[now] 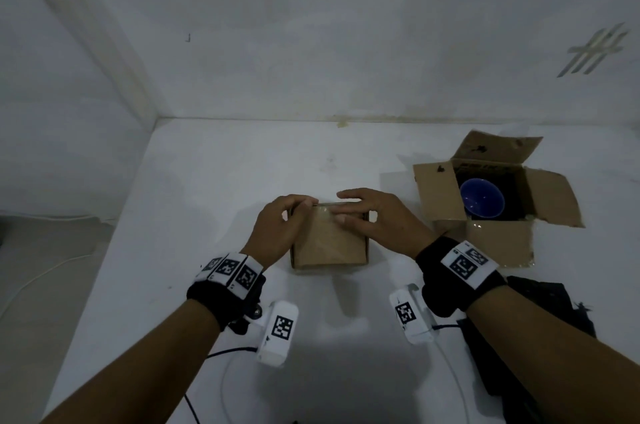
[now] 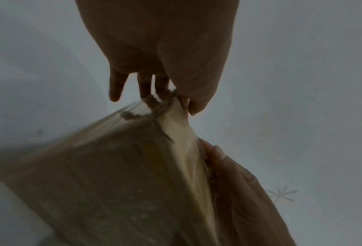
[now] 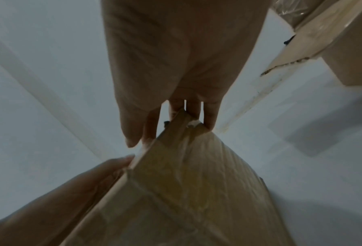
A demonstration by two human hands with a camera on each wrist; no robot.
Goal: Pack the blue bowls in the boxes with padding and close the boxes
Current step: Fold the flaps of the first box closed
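A small cardboard box (image 1: 329,243) with its flaps down sits at the table's middle. My left hand (image 1: 298,207) curls round its far-left corner; in the left wrist view the left hand (image 2: 171,96) pinches the flap edge of the small box (image 2: 104,174). My right hand (image 1: 346,207) holds the far edge, thumb on top and fingers behind. The right wrist view shows the right hand (image 3: 165,126) on the small box (image 3: 186,174). A blue bowl (image 1: 481,198) lies in a larger open box (image 1: 440,195) to the right, on dark padding.
Dark padding material (image 1: 540,302) lies at the near right, beside my right forearm. Walls close off the white table (image 1: 207,181) at the back and left. Its left edge drops to the floor. Cables (image 1: 228,351) trail near the front edge.
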